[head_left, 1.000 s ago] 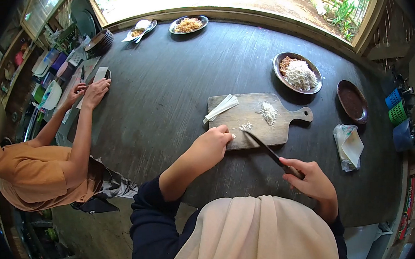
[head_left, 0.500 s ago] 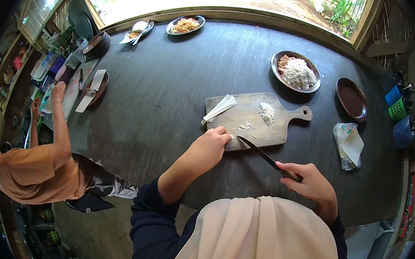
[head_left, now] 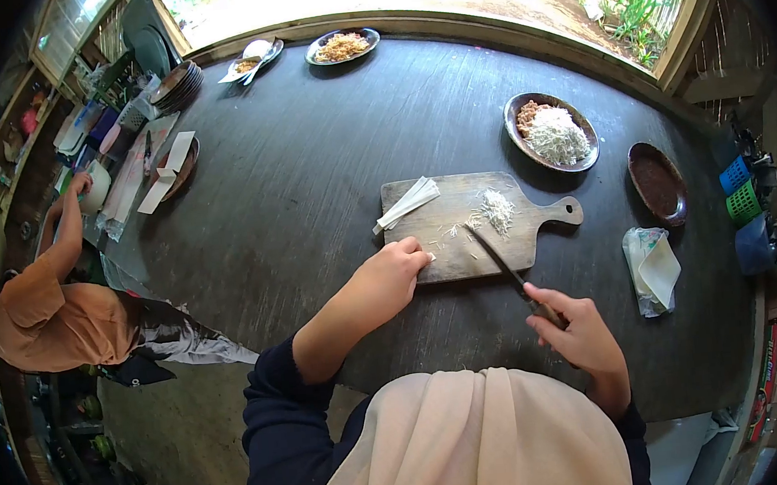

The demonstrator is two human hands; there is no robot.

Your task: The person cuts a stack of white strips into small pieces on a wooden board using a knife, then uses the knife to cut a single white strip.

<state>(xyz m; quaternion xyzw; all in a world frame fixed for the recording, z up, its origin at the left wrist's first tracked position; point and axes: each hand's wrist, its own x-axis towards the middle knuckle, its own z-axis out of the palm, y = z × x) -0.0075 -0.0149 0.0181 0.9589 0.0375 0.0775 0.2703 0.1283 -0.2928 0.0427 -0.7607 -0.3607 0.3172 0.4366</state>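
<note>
Knife [head_left: 501, 265] has swung since half a second ago: its tip, then just beside the left hand [head_left: 391, 275], now lies further up the cutting board [head_left: 536, 241], at the near edge of the pile of white shreds [head_left: 497, 207]. Loose shreds sit closer to that pile than before.

Right hand [head_left: 577, 341] is off the board's near edge, fingers wrapped tight round the knife handle, blade angled up and left across the board.

Left hand rests on the board's near-left corner, fingers curled together, with a small white piece [head_left: 430, 257] pinched at their tips.

White strips [head_left: 408, 202] lie on the far-left corner – untouched. A person in orange [head_left: 53, 318] has drawn back at the far left.
</note>
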